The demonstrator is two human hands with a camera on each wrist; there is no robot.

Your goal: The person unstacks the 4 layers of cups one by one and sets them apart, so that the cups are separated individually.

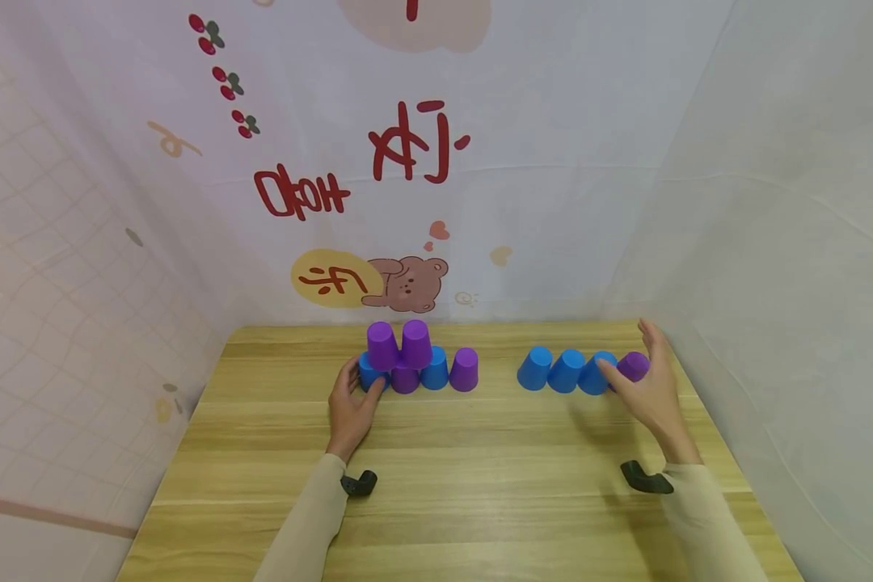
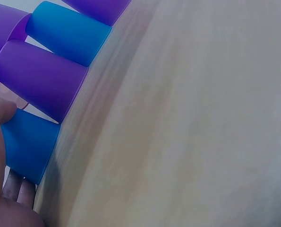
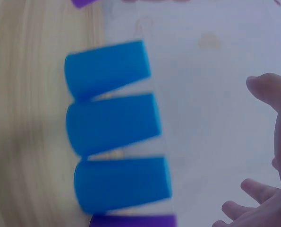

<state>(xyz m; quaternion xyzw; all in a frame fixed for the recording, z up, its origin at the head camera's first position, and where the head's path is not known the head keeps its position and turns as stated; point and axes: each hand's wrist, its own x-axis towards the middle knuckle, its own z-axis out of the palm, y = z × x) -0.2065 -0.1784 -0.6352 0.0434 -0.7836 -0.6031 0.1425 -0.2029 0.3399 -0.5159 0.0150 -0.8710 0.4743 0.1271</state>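
Observation:
My left hand (image 1: pixel 352 411) holds the blue cup (image 2: pixel 29 144) at the left end of a row of upside-down cups, thumb on the near side and fingers round the far side. Right of it in that row stand a purple cup (image 1: pixel 406 380), a blue cup (image 1: pixel 435 369) and another purple cup (image 1: pixel 464 370). Two purple cups (image 1: pixel 382 347) sit on top of the row's left part. My right hand (image 1: pixel 655 394) is spread, holding nothing, close over the right end of a second row, where a purple cup (image 1: pixel 634 366) stands partly hidden.
The second row also has three blue cups (image 3: pixel 114 123), upside down and side by side. A gap of wooden table (image 1: pixel 495 453) separates the two rows. Behind the table hangs a printed white curtain (image 1: pixel 553 202), with more white cloth at both sides.

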